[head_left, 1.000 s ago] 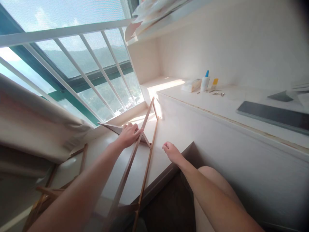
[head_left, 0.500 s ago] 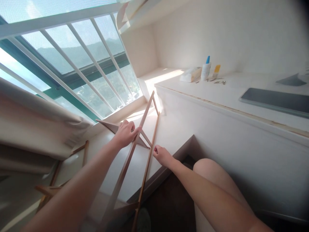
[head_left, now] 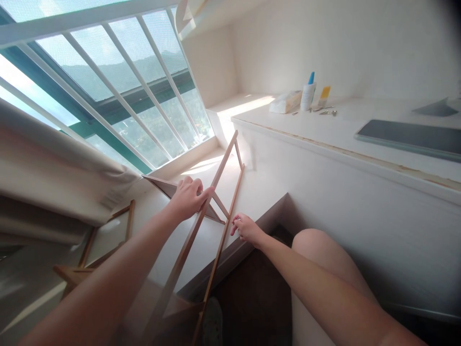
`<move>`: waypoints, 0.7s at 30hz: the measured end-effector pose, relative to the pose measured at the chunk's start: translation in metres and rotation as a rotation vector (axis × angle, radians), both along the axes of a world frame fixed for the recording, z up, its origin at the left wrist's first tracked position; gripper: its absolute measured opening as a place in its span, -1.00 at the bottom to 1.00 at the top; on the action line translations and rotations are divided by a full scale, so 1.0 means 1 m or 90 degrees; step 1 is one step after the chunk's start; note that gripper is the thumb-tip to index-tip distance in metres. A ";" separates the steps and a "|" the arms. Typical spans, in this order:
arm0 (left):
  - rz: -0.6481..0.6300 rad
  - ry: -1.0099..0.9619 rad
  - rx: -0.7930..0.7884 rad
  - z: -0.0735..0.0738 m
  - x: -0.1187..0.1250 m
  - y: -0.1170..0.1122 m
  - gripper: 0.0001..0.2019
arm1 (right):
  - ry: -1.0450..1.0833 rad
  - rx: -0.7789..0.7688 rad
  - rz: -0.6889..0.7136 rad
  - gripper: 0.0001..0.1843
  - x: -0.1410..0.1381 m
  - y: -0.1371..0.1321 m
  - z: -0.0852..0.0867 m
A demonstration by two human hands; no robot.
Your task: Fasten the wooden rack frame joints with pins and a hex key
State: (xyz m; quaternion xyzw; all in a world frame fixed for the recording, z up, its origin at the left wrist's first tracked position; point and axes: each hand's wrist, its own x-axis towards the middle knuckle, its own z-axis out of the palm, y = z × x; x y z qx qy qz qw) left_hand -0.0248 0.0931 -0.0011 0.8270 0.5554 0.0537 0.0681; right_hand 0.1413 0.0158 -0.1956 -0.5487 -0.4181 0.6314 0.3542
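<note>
L hand (head_left: 190, 197) gripping wooden frame (head_left: 190, 241) at near rail. Frame sits btwn hands, tilted, crossing brown edge (head_left: 266, 220) of white ledge (head_left: 200, 254). R hand (head_left: 245, 228) just R of far rail, fingers half-curled; can't tell if holding smth. Blue-capped btl (head_left: 308, 97) on shelf (head_left: 345, 127), back from front edge.

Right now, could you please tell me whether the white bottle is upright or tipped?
Upright: the bottle stands on the white ledge, its blue tip pointing up.
</note>
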 end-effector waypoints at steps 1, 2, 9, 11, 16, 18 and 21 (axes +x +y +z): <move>0.006 -0.002 0.009 -0.001 0.001 -0.001 -0.47 | 0.036 -0.010 -0.009 -0.92 0.001 -0.002 0.000; 0.014 -0.005 0.019 -0.001 0.002 0.000 -0.48 | 0.075 -0.019 -0.021 -0.93 0.003 -0.004 -0.001; 0.039 -0.015 0.066 -0.006 0.014 0.011 -0.61 | 0.067 0.024 -0.025 -0.90 0.019 0.002 -0.008; 0.041 -0.016 0.069 -0.005 0.016 0.012 -0.62 | 0.038 0.036 -0.011 -0.90 0.025 0.008 -0.010; 0.058 -0.007 0.080 -0.006 0.018 0.010 -0.62 | -0.050 0.079 0.031 -0.88 0.038 0.025 -0.012; 0.057 0.002 0.079 -0.006 0.017 0.010 -0.61 | -0.084 0.102 0.054 -0.86 0.042 0.031 -0.011; 0.052 0.010 0.077 -0.006 0.016 0.010 -0.60 | -0.123 0.139 0.084 -0.84 0.044 0.038 -0.008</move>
